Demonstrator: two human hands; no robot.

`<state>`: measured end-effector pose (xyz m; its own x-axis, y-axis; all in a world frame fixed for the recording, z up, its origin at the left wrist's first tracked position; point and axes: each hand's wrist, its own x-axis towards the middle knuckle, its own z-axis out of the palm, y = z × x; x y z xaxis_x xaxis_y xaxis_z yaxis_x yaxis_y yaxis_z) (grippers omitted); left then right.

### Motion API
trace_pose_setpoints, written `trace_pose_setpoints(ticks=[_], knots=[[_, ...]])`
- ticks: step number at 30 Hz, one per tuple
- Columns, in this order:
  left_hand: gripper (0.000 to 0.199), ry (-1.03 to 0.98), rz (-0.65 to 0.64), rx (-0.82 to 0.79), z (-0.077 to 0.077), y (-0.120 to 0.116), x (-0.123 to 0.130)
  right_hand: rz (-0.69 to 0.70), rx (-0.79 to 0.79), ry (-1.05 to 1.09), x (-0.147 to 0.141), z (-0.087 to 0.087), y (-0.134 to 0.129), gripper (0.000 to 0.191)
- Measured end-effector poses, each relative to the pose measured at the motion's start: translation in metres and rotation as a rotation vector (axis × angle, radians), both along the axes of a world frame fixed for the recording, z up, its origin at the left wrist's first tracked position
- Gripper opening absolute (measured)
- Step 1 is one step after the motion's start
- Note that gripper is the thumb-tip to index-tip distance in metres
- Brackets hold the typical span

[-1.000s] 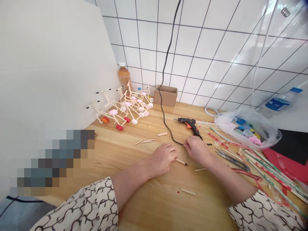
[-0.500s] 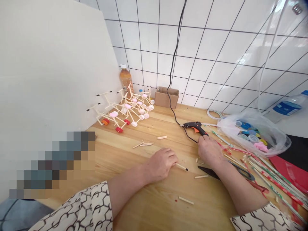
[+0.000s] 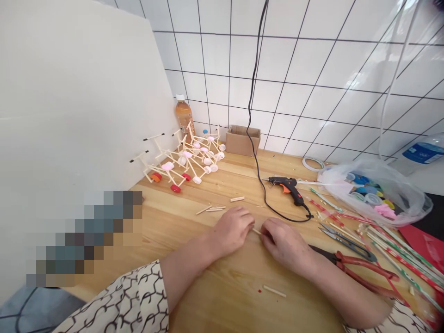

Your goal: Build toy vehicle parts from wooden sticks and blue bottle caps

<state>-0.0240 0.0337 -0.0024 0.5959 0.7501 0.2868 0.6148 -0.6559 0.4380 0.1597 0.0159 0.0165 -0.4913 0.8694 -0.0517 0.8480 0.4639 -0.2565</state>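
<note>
My left hand (image 3: 233,230) rests on the wooden table with its fingers closed on one end of a thin wooden stick (image 3: 257,231). Close to its right, my right hand (image 3: 285,243) pinches the other end of that stick. The stick's dark tip is hidden by my right fingers. Several short stick pieces (image 3: 215,209) lie beyond my left hand. One more short stick (image 3: 274,291) lies nearer to me. Behind my right hand, a black glue gun (image 3: 286,184) with an orange trigger lies on its side, held by neither hand.
Stick frames with cap wheels (image 3: 187,155), a tea bottle (image 3: 184,115) and a cardboard box (image 3: 243,140) stand at the back. To the right are a bag of caps (image 3: 373,196), snips (image 3: 348,243), red-handled pliers (image 3: 367,268) and straws (image 3: 405,252).
My right hand has moved left and nearer, away from the glue gun's handle, and now grips the stick's dark-tipped end. My left hand keeps its hold. The view has shifted slightly.
</note>
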Motion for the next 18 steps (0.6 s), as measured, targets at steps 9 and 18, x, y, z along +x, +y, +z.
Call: trace_pose_setpoints(ticks=[9, 18], knots=[[0.015, 0.055, 0.348, -0.065, 0.017, 0.029, -0.015, -0.124, 0.057, -0.036, 0.004, 0.001, 0.009, 0.017], [0.013, 0.150, 0.390, -0.077, 0.012, 0.053, -0.018, -0.130, 0.088, -0.083, -0.011, 0.004, 0.017, 0.017]])
